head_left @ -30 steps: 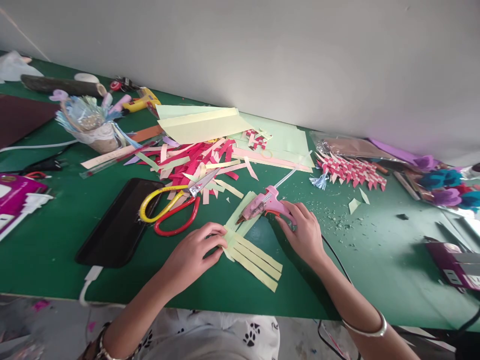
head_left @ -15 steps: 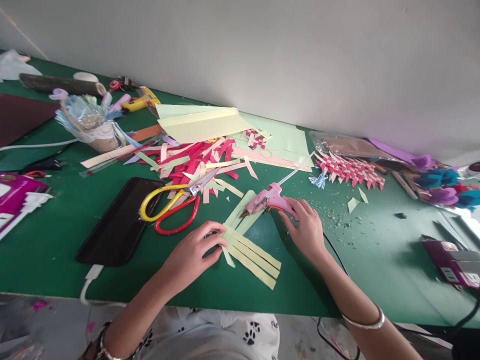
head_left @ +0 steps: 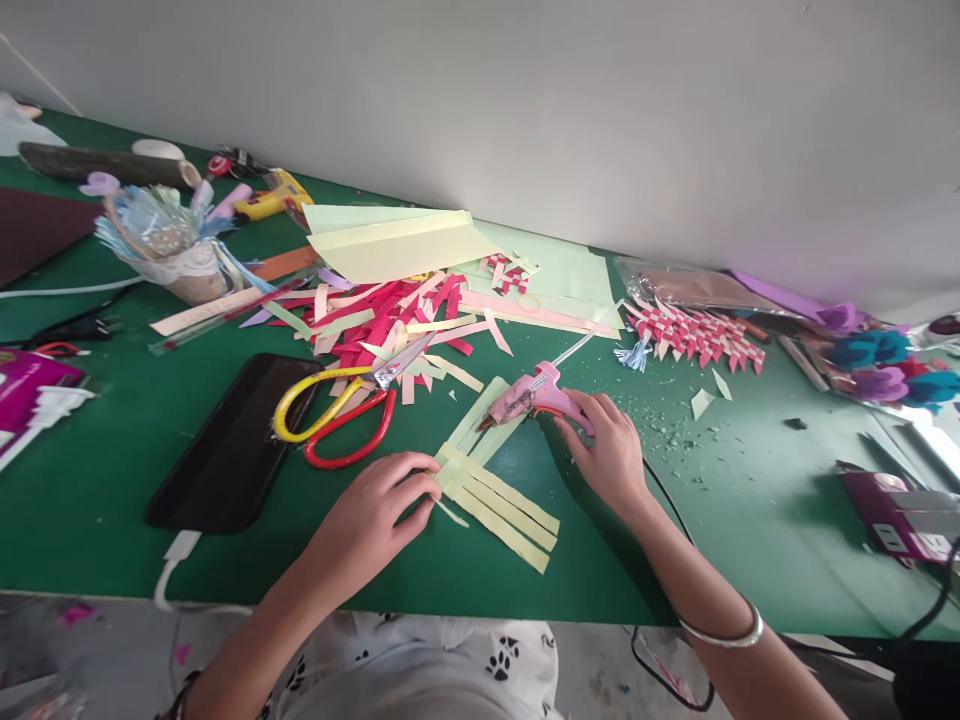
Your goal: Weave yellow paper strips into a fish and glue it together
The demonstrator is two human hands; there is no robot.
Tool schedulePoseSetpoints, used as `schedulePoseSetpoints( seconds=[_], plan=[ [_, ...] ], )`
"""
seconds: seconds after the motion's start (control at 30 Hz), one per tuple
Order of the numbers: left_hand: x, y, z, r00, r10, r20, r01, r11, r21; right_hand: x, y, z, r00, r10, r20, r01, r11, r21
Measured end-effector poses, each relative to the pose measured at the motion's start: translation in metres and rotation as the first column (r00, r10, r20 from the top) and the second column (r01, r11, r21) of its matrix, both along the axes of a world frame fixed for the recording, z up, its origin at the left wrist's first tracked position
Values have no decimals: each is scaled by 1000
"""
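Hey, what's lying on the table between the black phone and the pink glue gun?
In the head view, yellow-and-red scissors lie between the black phone and the pink glue gun, with a few loose paper strips beside their blades.

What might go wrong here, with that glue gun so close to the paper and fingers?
The pink glue gun in the right hand points its nozzle at the pale yellow strips, and the left hand pins them close by, so hot glue might reach those fingertips. The open scissors lie just beyond the left hand. The gun's cord trails off the table edge and may snag.
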State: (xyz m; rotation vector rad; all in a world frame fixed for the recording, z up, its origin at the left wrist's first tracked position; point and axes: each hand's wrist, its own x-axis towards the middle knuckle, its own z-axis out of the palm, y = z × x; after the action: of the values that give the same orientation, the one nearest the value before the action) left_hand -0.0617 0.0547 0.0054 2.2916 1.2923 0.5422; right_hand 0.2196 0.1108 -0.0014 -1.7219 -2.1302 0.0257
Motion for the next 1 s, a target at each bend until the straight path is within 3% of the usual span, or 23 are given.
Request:
schedulePoseSetpoints(
  seconds=[0.5,1.0],
  plan=[
    [0,1,-5,999,-35,-35,42,975,217,5,4,0,999,-41,-31,43,998,54],
    [0,1,-6,1000,-28,-3,28,975,222,14,13,-3,992,-109,-61,114,990,88]
  ],
)
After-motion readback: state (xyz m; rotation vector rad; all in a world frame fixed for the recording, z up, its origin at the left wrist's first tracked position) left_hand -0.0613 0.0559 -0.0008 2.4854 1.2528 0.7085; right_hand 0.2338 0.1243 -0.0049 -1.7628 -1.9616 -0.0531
